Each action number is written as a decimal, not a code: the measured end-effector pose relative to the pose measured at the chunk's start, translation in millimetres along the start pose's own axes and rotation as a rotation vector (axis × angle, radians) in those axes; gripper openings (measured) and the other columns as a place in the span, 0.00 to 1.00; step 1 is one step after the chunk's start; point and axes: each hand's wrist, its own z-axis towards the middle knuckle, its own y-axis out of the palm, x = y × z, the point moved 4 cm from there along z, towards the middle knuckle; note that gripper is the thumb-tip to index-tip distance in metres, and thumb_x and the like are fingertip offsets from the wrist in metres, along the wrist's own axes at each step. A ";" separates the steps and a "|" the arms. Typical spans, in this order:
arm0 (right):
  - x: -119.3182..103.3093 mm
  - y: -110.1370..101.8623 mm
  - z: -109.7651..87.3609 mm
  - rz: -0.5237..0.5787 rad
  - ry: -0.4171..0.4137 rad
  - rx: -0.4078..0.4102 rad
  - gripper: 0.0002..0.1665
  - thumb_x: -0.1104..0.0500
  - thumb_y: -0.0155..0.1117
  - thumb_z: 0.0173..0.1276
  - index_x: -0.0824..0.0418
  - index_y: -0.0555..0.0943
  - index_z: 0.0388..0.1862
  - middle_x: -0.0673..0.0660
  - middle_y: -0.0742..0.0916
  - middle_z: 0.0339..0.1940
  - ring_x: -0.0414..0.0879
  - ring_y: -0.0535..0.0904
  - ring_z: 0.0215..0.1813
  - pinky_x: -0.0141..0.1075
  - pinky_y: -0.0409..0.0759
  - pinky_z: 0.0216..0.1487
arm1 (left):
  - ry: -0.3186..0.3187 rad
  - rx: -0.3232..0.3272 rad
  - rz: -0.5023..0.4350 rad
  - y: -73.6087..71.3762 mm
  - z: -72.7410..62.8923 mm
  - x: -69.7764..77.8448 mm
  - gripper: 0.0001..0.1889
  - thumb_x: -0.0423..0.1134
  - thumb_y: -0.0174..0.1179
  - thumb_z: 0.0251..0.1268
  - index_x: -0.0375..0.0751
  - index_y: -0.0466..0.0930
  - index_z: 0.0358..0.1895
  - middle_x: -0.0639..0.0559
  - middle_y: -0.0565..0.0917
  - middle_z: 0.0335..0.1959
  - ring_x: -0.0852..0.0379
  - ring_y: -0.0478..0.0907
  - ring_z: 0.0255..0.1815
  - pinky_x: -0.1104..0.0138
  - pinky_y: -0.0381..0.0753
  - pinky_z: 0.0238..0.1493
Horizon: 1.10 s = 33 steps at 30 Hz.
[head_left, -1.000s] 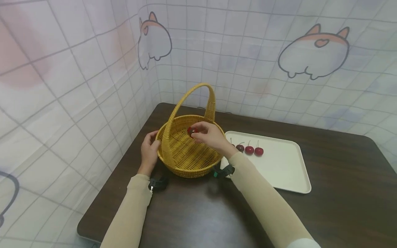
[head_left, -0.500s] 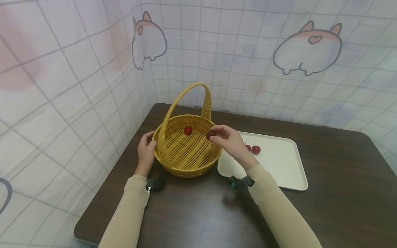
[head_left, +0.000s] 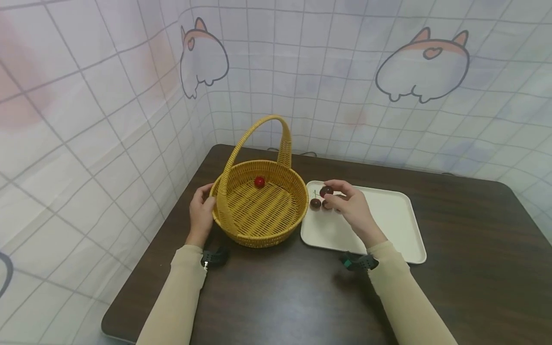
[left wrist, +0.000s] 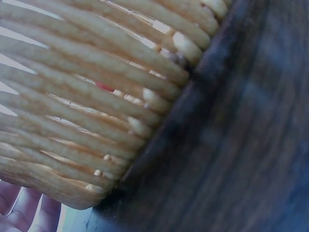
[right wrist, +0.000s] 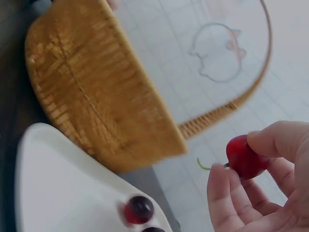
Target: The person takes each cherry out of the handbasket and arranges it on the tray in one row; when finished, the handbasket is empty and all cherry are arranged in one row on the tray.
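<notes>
A yellow wicker basket with a tall arched handle stands on the table, one red cherry lying inside near its back wall. My left hand holds the basket's left rim. Over the white tray, my right hand pinches a dark red cherry between thumb and fingers, its green stem sticking out in the right wrist view. Below that hand, stemmed cherries rest at the tray's left part; the hand hides some of the tray. In the left wrist view, woven basket wall fills much of the picture.
The brown table extends in front of the basket and to the right of the tray. A white grid-patterned cloth with cartoon animals hangs behind and at the left.
My right hand has moved right, out of the basket and over the tray, carrying a cherry. One red cherry stays in the basket. The left hand keeps its place on the rim.
</notes>
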 end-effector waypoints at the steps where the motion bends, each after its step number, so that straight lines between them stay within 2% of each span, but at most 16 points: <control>1: 0.7 -5.7 -1.2 -0.005 0.009 0.010 0.24 0.56 0.65 0.68 0.60 0.75 0.61 0.54 0.81 0.50 0.52 0.85 0.45 0.36 0.80 0.41 | 0.002 0.001 0.001 0.0 -0.1 0.3 0.21 0.28 0.47 0.63 0.28 0.73 0.60 0.38 0.77 0.53 0.58 0.72 0.47 0.72 0.72 0.44; 3: 2.1 -17.3 -3.8 -0.014 0.026 0.034 0.27 0.54 0.65 0.68 0.60 0.74 0.63 0.53 0.81 0.51 0.49 0.86 0.44 0.33 0.76 0.38 | 0.003 0.001 -0.002 0.3 -0.2 0.6 0.21 0.28 0.47 0.63 0.27 0.73 0.60 0.38 0.77 0.53 0.58 0.72 0.46 0.72 0.72 0.44; 7: 8.4 -35.6 -7.3 0.041 0.042 0.084 0.28 0.55 0.65 0.68 0.62 0.72 0.63 0.55 0.79 0.54 0.48 0.86 0.45 0.31 0.79 0.43 | 0.001 -0.002 -0.006 1.1 -0.7 1.7 0.22 0.28 0.46 0.63 0.27 0.73 0.60 0.39 0.77 0.53 0.59 0.72 0.46 0.73 0.72 0.44; 9: 13.9 -42.9 -8.4 0.106 0.042 0.107 0.28 0.56 0.66 0.67 0.65 0.71 0.62 0.56 0.78 0.53 0.46 0.86 0.45 0.31 0.80 0.48 | -0.002 0.003 -0.007 0.6 -1.5 2.7 0.22 0.28 0.46 0.62 0.27 0.72 0.60 0.39 0.77 0.52 0.59 0.72 0.46 0.73 0.72 0.44; 12: 23.5 -54.1 -10.8 0.196 0.041 0.144 0.27 0.58 0.66 0.67 0.68 0.71 0.60 0.57 0.79 0.50 0.44 0.85 0.46 0.34 0.80 0.49 | 0.000 0.009 -0.004 -0.5 -1.4 2.5 0.22 0.28 0.45 0.62 0.27 0.72 0.60 0.40 0.76 0.52 0.60 0.71 0.45 0.72 0.72 0.44; 17: 39.0 -74.8 -16.9 0.279 0.022 0.211 0.24 0.61 0.65 0.67 0.70 0.71 0.57 0.55 0.81 0.48 0.41 0.84 0.47 0.33 0.78 0.50 | 0.005 0.007 -0.019 -0.5 8.5 -18.1 0.22 0.28 0.46 0.62 0.28 0.73 0.60 0.41 0.76 0.52 0.58 0.71 0.46 0.72 0.71 0.45; 20: 47.1 -84.5 -20.5 0.272 0.009 0.248 0.22 0.64 0.64 0.67 0.73 0.71 0.56 0.55 0.80 0.47 0.40 0.84 0.47 0.32 0.78 0.50 | 0.002 0.017 -0.030 -0.2 13.2 -30.7 0.21 0.29 0.47 0.63 0.31 0.74 0.60 0.42 0.77 0.52 0.57 0.71 0.47 0.71 0.71 0.45; 23: 55.6 -92.6 -23.5 0.219 0.039 0.299 0.22 0.65 0.64 0.67 0.75 0.71 0.55 0.55 0.79 0.47 0.39 0.83 0.46 0.30 0.78 0.49 | 0.008 0.024 -0.029 0.4 13.5 -33.4 0.21 0.29 0.46 0.63 0.32 0.74 0.59 0.43 0.77 0.52 0.56 0.72 0.48 0.71 0.71 0.45; 26: 62.8 -99.7 -26.3 0.032 0.114 0.343 0.24 0.59 0.64 0.68 0.70 0.71 0.58 0.54 0.78 0.50 0.36 0.78 0.49 0.24 0.76 0.51 | 0.020 0.029 -0.027 0.5 12.8 -32.7 0.21 0.29 0.46 0.62 0.32 0.74 0.58 0.43 0.77 0.51 0.54 0.72 0.48 0.71 0.71 0.45; 30: 69.2 -105.4 -28.0 -0.203 0.223 0.345 0.29 0.51 0.64 0.69 0.63 0.70 0.63 0.57 0.75 0.60 0.41 0.70 0.56 0.25 0.68 0.50 | 0.022 0.037 -0.020 0.2 13.2 -32.0 0.21 0.30 0.46 0.62 0.31 0.74 0.58 0.43 0.77 0.51 0.54 0.72 0.47 0.70 0.71 0.45; 33: 72.6 -106.5 -26.2 -0.265 0.268 0.335 0.30 0.51 0.64 0.68 0.63 0.71 0.65 0.61 0.75 0.63 0.46 0.72 0.59 0.25 0.70 0.50 | 0.013 0.037 -0.021 0.2 13.5 -32.4 0.21 0.30 0.46 0.62 0.32 0.74 0.59 0.44 0.77 0.51 0.55 0.72 0.47 0.70 0.71 0.45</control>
